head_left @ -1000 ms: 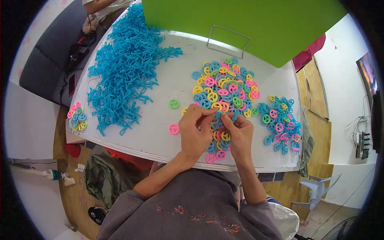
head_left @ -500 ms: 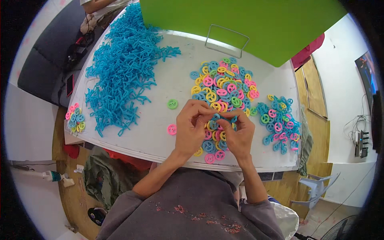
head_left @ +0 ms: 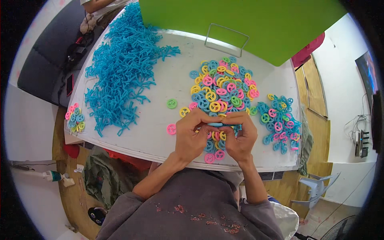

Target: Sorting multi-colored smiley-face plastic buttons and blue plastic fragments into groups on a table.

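Above the near side of a pile of small plastic wheels in blue, pink, yellow and green, my two hands meet fingertip to fingertip. My left hand pinches a blue plastic wheel, turned edge-on. My right hand is closed on a thin blue plastic frame piece, pressed against that wheel; fingers cover most of it. On the right lie blue frame pieces with wheels on them. A large heap of blue plastic frame pieces fills the left of the table.
The white table carries a green panel at the back and a wire handle before it. A small cluster of wheels lies at the left corner. A white plastic chair stands at lower right. Another person's arm shows at upper left.
My hands have shifted slightly nearer to me and closed together, and the blue wheel between them now shows edge-on. A yellow and a pink wheel beside my left hand have come into sight.
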`<state>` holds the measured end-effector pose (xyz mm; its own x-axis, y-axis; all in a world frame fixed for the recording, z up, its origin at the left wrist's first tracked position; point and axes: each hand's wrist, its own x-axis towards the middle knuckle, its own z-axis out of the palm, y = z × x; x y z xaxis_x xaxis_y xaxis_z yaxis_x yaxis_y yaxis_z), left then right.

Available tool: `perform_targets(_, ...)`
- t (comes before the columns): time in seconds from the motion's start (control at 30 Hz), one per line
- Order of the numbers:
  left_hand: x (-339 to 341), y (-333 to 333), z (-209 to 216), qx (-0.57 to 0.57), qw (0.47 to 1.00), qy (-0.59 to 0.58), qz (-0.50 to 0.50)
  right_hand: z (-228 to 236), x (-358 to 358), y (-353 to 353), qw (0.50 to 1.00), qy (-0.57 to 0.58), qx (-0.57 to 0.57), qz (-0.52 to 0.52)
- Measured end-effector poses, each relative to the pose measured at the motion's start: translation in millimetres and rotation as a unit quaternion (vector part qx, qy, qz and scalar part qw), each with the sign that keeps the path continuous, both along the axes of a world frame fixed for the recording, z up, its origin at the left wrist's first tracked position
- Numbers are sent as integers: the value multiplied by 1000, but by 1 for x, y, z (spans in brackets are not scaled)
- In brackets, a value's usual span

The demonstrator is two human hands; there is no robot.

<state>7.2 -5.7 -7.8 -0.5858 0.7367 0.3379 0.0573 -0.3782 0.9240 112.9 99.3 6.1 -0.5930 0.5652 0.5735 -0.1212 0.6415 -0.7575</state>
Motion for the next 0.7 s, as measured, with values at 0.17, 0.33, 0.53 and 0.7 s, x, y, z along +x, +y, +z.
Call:
perform_targets(0.17, -1, 2, 1, -105, 979, -166, -46, 4, 3, -3, 962, -48, -269, 24)
perform_targets(0.33, 19, 9, 2, 9, 900, -435, -30, 1, -2, -10, 944, 46, -325, 23)
perform_targets(0.53, 39, 11, -6, -63, 916, -396, -31, -15, 3, -10, 931, 54, -362, -12)
perform_targets(0.7, 21, -5, -8, -132, 984, -118, 36, -11, 6, -1, 929, 92, -358, 1)
